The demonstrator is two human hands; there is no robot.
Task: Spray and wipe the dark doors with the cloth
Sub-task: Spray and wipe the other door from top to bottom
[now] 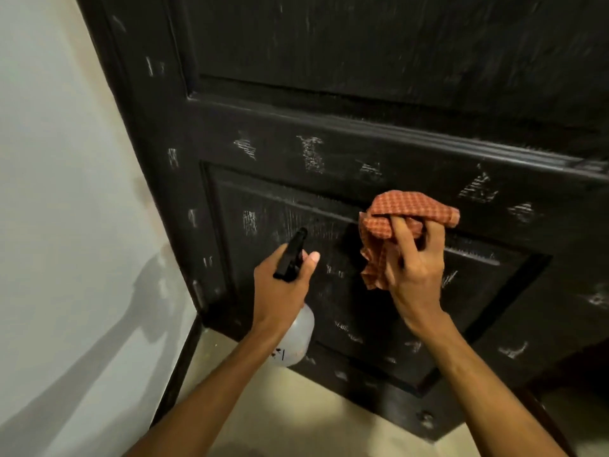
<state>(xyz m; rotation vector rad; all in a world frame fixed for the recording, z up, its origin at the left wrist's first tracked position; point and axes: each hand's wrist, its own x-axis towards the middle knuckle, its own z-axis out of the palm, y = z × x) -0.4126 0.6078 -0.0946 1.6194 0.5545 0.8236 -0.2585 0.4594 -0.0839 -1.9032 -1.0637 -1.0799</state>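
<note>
A dark panelled door [362, 77] fills most of the view, marked with many whitish scuffs. My left hand [280, 288] grips a spray bottle [298, 338] with a clear body and a black nozzle that points at the door's lower panel. My right hand [415, 265] holds a bunched orange checked cloth [405, 209] against the upper edge of the lower panel, to the right of the nozzle.
A pale wall [66, 192] stands to the left of the door. A dark skirting strip [184, 364] runs along its base. Beige floor [296, 410] lies below the door. A dark reddish edge [547, 420] shows at the lower right.
</note>
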